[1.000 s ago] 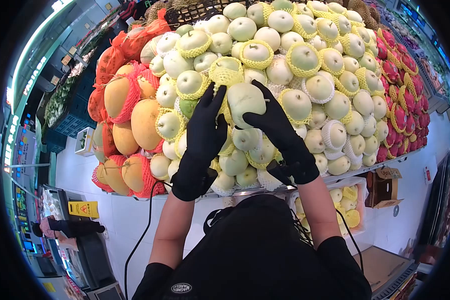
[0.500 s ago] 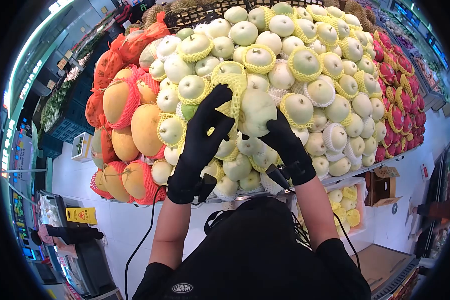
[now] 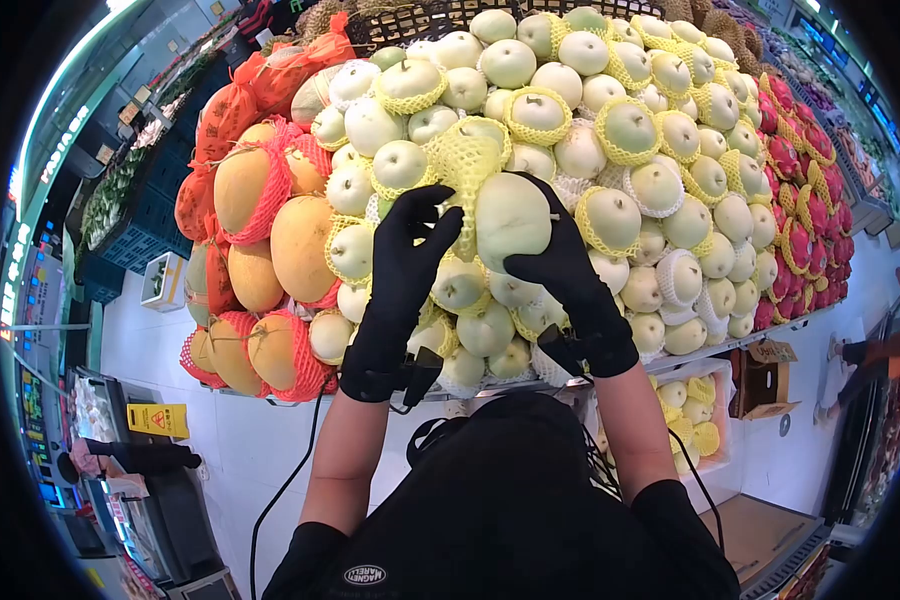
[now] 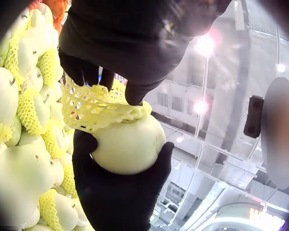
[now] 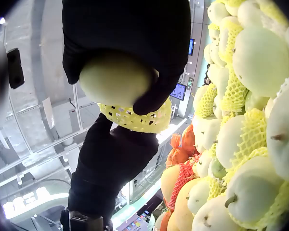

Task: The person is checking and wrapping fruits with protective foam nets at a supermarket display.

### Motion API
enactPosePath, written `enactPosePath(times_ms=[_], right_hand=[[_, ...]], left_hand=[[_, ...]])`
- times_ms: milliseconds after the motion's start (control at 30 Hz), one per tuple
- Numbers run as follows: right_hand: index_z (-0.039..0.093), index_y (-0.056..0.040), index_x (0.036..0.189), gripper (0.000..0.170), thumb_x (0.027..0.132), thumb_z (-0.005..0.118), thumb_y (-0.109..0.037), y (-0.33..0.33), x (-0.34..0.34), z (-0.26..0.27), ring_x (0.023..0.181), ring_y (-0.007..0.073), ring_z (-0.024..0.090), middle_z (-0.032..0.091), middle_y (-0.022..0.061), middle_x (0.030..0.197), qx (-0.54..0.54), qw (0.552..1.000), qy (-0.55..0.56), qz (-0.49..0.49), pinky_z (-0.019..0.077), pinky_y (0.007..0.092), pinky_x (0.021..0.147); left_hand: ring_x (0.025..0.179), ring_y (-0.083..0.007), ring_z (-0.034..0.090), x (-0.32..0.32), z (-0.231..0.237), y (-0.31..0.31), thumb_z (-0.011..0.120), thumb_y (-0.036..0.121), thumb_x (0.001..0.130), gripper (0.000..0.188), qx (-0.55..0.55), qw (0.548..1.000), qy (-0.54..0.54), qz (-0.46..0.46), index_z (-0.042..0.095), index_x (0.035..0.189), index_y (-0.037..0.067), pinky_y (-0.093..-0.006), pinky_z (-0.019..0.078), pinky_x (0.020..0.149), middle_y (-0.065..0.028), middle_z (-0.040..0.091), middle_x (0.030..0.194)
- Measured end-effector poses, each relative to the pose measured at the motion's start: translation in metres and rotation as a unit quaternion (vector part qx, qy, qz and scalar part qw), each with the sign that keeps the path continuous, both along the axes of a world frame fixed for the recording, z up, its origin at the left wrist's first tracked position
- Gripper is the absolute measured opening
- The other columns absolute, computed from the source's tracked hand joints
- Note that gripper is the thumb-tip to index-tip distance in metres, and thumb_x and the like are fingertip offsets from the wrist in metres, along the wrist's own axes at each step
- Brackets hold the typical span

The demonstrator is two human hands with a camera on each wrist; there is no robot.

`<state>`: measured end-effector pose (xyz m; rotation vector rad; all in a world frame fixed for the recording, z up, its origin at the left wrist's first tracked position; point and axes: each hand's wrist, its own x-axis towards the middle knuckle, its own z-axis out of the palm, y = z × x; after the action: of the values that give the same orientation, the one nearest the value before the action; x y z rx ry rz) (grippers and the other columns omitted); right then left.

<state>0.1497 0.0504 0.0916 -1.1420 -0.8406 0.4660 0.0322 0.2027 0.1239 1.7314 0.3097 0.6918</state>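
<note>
Fruit point(image 3: 513, 222) in the right hand point(image 3: 562, 268), foam net point(image 3: 467, 195) in the left hand point(image 3: 402, 262)

Smooth, round and pale green, the bare fruit has a short stem on its right side. The net is soft yellow foam with an open, stretchy mesh, bunched against the fruit's left end. Both are above a pile point(image 3: 631, 130) of similar fruit, nearer the front edge of the surface point(image 3: 808, 319) than its back edge.

The right fingers curve round the far side of the fruit, its thumb across the near side, spread just wide enough to hold it. The left fingers are bent, nearly closed, pinching the net's edge against the thumb, just beside the fruit.

Both forearms reach forward over the front edge, slightly apart, with the black-gloved hands turned toward each other.
</note>
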Motion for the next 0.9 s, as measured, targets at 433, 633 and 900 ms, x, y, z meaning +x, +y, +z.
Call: enactPosePath(times_ms=[433, 633, 900], right_hand=[[0.035, -0.0079, 0.142, 0.096, 0.062, 0.088, -0.015, 0.021, -0.029, 0.007, 0.124, 0.0203, 0.048, 0.046, 0.0104, 0.135, -0.042, 0.985, -0.101, -0.129, 0.0437, 0.0371, 0.102], [0.036, -0.0057, 0.140, 0.095, 0.062, 0.088, -0.023, 0.025, -0.035, 0.011, 0.119, 0.0354, 0.048, 0.040, 0.0180, 0.135, -0.090, 0.921, -0.291, -0.244, 0.0427, 0.0435, 0.100], [0.044, -0.0059, 0.135, 0.077, 0.072, 0.083, -0.022, 0.025, -0.031, 0.023, 0.107, 0.0274, 0.055, 0.051, 0.0169, 0.126, -0.081, 0.952, -0.228, -0.186, 0.0502, 0.0393, 0.089]], left_hand=[[0.112, -0.0170, 0.054, -0.010, -0.012, 0.015, 0.062, 0.013, 0.093, 0.041, -0.192, 0.980, -0.010, -0.047, 0.050, 0.130, -0.002, -0.0310, 0.0429, 0.098, -0.0082, 0.057, 0.122], [0.122, -0.0217, 0.051, -0.013, -0.017, 0.020, 0.068, 0.008, 0.087, 0.059, -0.164, 0.979, -0.044, -0.116, 0.040, 0.138, -0.001, -0.0349, 0.0403, 0.105, -0.0127, 0.050, 0.134], [0.113, -0.0221, 0.058, -0.018, -0.037, 0.028, 0.070, 0.004, 0.083, 0.051, -0.072, 0.992, -0.028, -0.102, 0.048, 0.128, 0.000, -0.0345, 0.0500, 0.092, -0.0125, 0.057, 0.124]])
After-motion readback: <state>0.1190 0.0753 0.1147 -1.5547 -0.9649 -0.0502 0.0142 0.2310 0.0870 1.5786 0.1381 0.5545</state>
